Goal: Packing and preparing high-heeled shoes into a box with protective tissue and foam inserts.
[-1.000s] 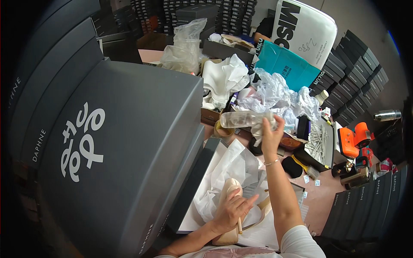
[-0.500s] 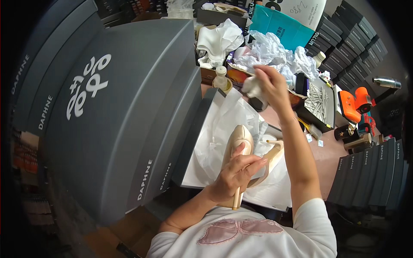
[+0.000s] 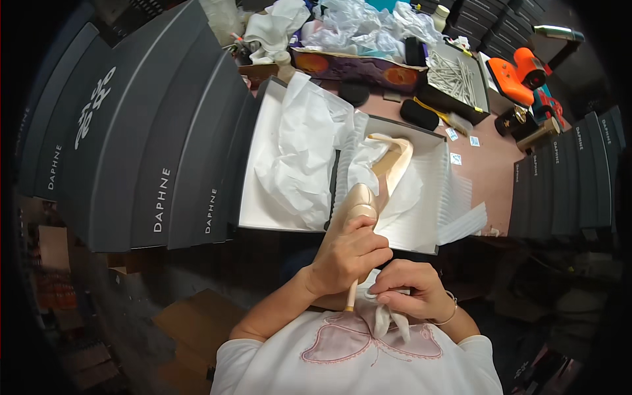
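A pale champagne high-heeled shoe [image 3: 361,201] is gripped round its middle by my left hand [image 3: 347,261], toe pointing away and heel toward my chest. Close beside the heel, my right hand [image 3: 416,289] pinches a white cloth [image 3: 388,318], which hangs down in front of my shirt. A second, matching shoe [image 3: 399,167] lies on white tissue in the right half of an open shoe box [image 3: 430,247]. Crumpled tissue paper [image 3: 301,164] fills much of the box's left half [image 3: 249,209].
Stacked dark grey shoe boxes rise at the left [image 3: 141,145] and right [image 3: 571,184]. Behind the open box are a carton of crumpled tissue [image 3: 362,66], a tray of white sticks [image 3: 455,79], a yellow-handled brush [image 3: 454,120] and an orange tool [image 3: 510,82].
My right hand has come back from the carton area with the white cloth, down beside the held shoe. My left hand still holds the shoe. The view has tilted downward.
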`<state>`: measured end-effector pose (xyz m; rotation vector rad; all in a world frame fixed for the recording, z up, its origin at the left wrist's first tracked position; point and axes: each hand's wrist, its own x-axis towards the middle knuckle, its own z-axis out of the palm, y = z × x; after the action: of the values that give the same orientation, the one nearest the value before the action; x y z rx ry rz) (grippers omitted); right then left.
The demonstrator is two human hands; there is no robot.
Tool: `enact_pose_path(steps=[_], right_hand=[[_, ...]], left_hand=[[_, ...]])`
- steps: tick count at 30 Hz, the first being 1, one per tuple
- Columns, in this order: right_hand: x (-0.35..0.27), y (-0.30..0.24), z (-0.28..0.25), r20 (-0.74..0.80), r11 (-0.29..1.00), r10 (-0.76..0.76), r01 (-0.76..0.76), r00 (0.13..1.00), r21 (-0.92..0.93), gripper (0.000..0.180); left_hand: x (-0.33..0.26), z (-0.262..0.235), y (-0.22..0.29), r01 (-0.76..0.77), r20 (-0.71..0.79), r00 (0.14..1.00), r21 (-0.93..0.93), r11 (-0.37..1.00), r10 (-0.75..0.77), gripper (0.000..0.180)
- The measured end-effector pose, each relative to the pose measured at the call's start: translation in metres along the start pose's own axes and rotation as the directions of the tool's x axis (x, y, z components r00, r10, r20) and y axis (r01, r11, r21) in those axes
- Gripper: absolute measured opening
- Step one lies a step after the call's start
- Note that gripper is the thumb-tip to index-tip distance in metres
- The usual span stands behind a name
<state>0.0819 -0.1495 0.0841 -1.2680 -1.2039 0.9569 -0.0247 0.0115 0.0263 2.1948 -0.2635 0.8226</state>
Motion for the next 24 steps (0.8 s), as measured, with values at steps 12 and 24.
enact_pose_path(steps=[12, 24], right_hand=[[0.006, -0.003, 0.0, 0.187, 0.929, -0.124, 0.181, 0.974, -0.322, 0.022], [0.009, 0.001, 0.0, 0.238, 0.929, -0.105, 0.181, 0.966, -0.324, 0.022]], left_hand=[[-0.002, 0.022, 0.006, 0.109, 0.083, 0.991, -0.068, 0.992, -0.103, 0.018], [0.0, 0.025, -0.001, 0.149, -0.009, 0.989, 0.007, 0.989, -0.149, 0.048]])
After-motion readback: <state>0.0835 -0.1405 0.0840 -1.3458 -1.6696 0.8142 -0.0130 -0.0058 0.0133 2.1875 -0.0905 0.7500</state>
